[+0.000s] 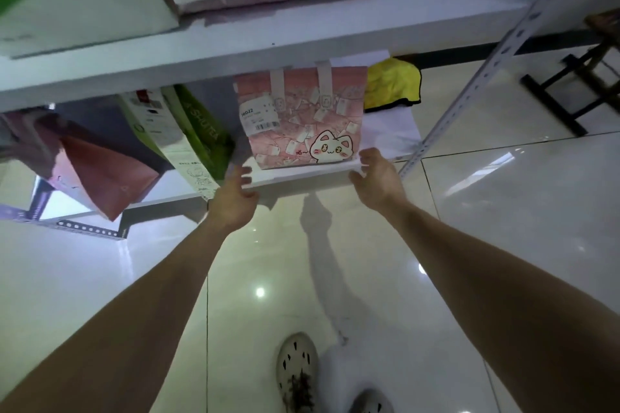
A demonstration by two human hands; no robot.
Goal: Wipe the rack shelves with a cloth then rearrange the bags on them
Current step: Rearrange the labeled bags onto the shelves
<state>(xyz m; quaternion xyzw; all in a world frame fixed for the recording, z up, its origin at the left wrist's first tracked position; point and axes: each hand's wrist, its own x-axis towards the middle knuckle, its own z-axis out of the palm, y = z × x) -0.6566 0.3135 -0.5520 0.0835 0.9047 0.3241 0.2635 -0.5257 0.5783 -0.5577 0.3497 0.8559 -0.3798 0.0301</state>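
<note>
Item: pink cat-print tote bag (302, 117), standing upright at centre frame on the lower rack shelf (302, 174), handles up under the shelf above.
Handling: I judge it light and soft-sided, likely empty; the printed face looks smooth and may slip, so it should fold if squeezed hard.
Where to hold: the two lower corners or the side edges, or else the pale handle straps at its top.
My left hand (235, 201): fingers loosely spread, at the shelf's front edge just below the bag's left corner; holding nothing.
My right hand (377, 178): fingers parted and curled, at the bag's lower right corner; contact with the bag cannot be confirmed from this angle.
Cloth: yellow cloth (391, 84) lying on the same shelf, right of the bag, untouched.
Neighbours: green-and-white bags (188, 134) leaning to the left.
</note>
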